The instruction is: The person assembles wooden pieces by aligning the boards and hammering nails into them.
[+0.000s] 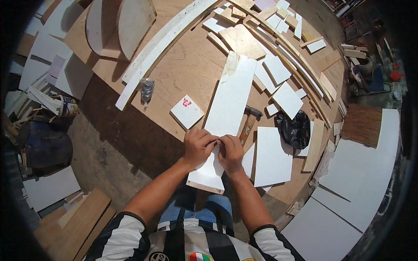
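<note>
You are bending the fingers of your left hand (197, 148) and right hand (231, 153) inward, their tips closing together on a small item (218, 142) that is showing too little to identify. Both hands are sitting above the near part of the long white board (230, 102), which is lying on the wooden tabletop (167, 71), its near end reaching past the edge toward your body. With the fingertips crowding so close, the item is probably at risk of slipping, and because you are working right by the edge, it could be dropping to the floor (98, 143). If your wrists are pressing on that overhanging end, the board may be tipping or sliding toward your legs. The hammer (249, 126) is resting just beside its right side, so a sideways shove could be knocking it. The white square with red marking (187, 112) is lying to the left, apart from your fingers, where a sweeping forearm could be catching it.
</note>
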Demonstrator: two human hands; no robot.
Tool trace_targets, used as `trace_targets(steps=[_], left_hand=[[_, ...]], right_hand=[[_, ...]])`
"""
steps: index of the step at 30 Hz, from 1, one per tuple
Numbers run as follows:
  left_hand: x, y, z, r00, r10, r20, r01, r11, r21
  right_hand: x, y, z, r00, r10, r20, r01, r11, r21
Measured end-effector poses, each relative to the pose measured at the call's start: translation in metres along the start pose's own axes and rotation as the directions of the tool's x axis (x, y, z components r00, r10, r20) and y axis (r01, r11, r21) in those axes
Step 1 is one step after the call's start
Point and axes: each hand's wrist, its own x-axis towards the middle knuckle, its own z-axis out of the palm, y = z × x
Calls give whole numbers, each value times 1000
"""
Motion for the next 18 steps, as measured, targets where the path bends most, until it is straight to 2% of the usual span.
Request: trace_targets(steps=[2, 4, 5, 7, 8, 10, 11, 13, 14, 18], left_hand=[[0, -1, 1, 1000, 3, -9, -3, 1000, -11], [2, 0, 2, 1000, 5, -19, -5, 1000, -24], [3, 1, 2, 1000, -4, -25, 3, 999, -35], [4, 2, -1, 999, -14, -32, 13, 999, -42], [4, 2, -1, 999, -15, -28, 14, 999, -32], [2, 4, 1, 1000, -15, -27, 14, 1000, -25], [-1, 1, 2, 999, -19, -29, 18, 999, -32], [-3, 0, 2, 999, -23, -28, 22, 999, -36], [-3, 0, 2, 999, -10, -38, 9, 999, -38], [-4, 0, 2, 999, -19, -45, 17, 999, -44]], right_hand=[[-1, 1, -2, 1000, -3, -16, 3, 1000, 5], [-12, 0, -10, 976, 175, -133, -158, 979, 132], [-26, 4, -16, 935, 317, -161, -297, 945, 134], [-28, 8, -34, 784, 596, -173, -576, 803, 153], [-32, 17, -35, 784, 596, -172, -576, 803, 153], [-39, 36, -31, 655, 753, -63, -753, 643, -136], [-40, 40, -27, 657, 751, -65, -752, 645, -136], [-30, 41, -15, 631, 776, 8, -666, 547, -507], [-24, 45, -10, 551, 834, 20, -680, 463, -569], [-14, 54, -10, 481, 877, 3, -752, 414, -512]])
